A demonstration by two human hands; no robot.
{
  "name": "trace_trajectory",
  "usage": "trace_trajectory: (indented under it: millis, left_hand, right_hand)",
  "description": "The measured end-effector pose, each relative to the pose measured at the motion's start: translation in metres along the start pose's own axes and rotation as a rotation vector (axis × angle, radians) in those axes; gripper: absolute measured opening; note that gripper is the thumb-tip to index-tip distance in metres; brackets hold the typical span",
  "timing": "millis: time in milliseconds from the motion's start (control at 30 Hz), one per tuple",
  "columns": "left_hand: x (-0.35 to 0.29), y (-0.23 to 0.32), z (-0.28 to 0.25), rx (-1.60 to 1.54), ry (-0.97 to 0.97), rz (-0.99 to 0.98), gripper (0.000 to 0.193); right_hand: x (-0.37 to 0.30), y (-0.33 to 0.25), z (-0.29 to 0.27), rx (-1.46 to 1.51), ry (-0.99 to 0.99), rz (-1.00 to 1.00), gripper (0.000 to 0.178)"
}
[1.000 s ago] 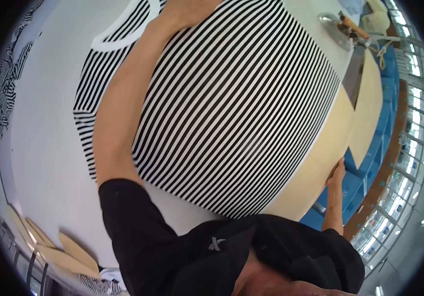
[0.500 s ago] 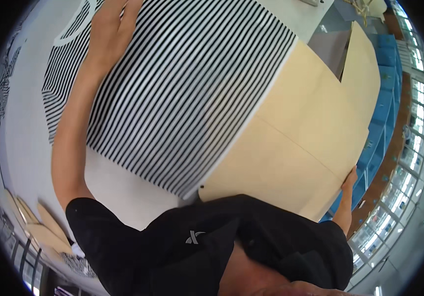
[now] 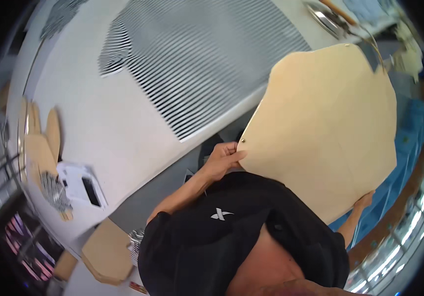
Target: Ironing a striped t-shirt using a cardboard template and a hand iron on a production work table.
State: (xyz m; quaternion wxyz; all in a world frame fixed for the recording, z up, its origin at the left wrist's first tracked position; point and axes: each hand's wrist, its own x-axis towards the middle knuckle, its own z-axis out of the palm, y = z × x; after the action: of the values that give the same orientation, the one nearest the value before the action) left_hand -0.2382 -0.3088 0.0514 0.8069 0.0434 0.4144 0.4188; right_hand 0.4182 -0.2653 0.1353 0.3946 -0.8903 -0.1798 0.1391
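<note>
A large tan shaped board (image 3: 325, 128) with wavy edges and small metal studs is tilted in front of me, to the right of the striped garment. My left hand (image 3: 224, 159) pinches its left edge beside a stud, thumb on top. Its lower right edge is gripped by my right hand (image 3: 364, 201), whose fingers are partly hidden behind it. On the table to the left lies the black-and-white striped garment (image 3: 192, 64), spread flat with one sleeve out to the side. Neither hand touches it.
The garment rests on a white table (image 3: 88, 108). At the back right is a shiny metal tool (image 3: 326, 20). More tan boards (image 3: 41, 148), a white device with a dark panel (image 3: 81, 185) and striped cloth (image 3: 54, 192) sit left. Blue plastic (image 3: 409, 143) stands right.
My left hand has left the striped garment and taken the board's left edge. The board has come away from the garment toward me. My view has turned.
</note>
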Motion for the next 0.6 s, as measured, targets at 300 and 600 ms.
trace_trajectory:
  millis: [300,600]
  left_hand:
    - [-0.014,0.115,-0.040,-0.271,0.083,0.754,0.072]
    - [-0.221,0.254,-0.319,-0.493,0.550,1.168,0.043]
  right_hand:
    - [-0.316,-0.277,0.436,0.580,-0.968,-0.074,0.044]
    - [-0.387,-0.437,0.587,-0.002,-1.026,-1.185,0.029]
